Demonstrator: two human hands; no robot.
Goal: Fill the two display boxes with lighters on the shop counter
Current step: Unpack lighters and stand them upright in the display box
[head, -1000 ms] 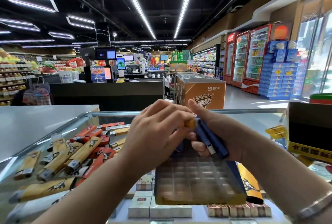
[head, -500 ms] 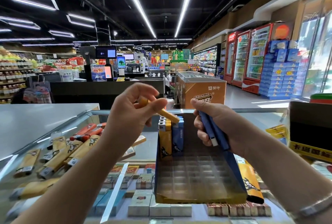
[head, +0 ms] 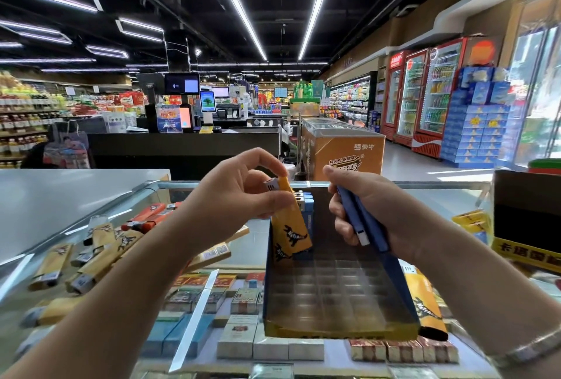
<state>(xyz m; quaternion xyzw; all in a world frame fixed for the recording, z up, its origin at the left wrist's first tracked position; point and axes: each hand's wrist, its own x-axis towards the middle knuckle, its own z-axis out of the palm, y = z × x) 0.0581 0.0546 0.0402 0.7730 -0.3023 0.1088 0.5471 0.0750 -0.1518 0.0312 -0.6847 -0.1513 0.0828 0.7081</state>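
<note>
Head view looks down on a glass-topped table (head: 249, 248) in a shop. Left hand (head: 233, 205) pinches a yellow lighter (head: 290, 220) between thumb and fingers near its metal top, the lighter upright and a little tilted, its lower end down in the back left corner of the display box (head: 340, 328). This box is a blue-walled, yellow-fronted tray with a grid of cells, lying on the glass; most cells show bare. Just behind the held lighter, blue lighters (head: 307, 211) stand in the back row, and another yellow one stands in front of it to the left. Right hand (head: 379, 214) curls its fingers round a bundle of blue lighters (head: 362, 220), held slanting above the right part of the box. Loose yellow and red lighters (head: 100, 245) lie scattered on the glass to the left, well apart from the box. A yellow packet (head: 425, 302) lies just beside the right wall of the box. Under the glass, cigarette packs (head: 270, 345) sit in rows. A metal bracelet (head: 534, 345) shows on the right wrist.
</note>
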